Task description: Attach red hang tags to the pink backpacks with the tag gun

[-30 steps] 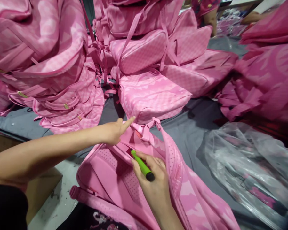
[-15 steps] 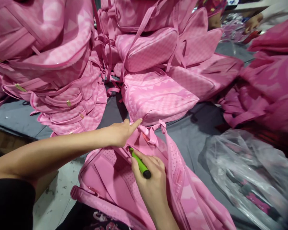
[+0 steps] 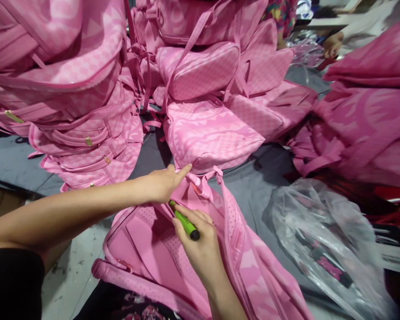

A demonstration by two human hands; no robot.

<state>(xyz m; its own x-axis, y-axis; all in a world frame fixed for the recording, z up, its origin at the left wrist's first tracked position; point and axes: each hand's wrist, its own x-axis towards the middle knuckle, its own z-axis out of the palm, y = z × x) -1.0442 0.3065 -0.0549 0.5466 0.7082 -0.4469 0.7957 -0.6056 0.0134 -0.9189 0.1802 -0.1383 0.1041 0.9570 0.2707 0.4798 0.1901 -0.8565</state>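
An unzipped pink backpack lies in front of me, its inner lining showing. My right hand is closed round a green tool with a black end, whose tip points into the backpack near its upper edge. My left hand lies at that upper edge, index finger stretched toward the bag behind; its other fingers are curled at the fabric, and what they grip is hidden. Just beyond the fingertip is a pink patterned bag on the grey cloth.
Stacked pink bags rise at the left, and more pink bags are heaped at the right. A clear plastic bag with black and pink pieces lies at the right. Part of a person shows at the top right.
The whole view has shifted, so the bags and hands appear a little further left. The green tool's tip sits slightly closer under my left hand.
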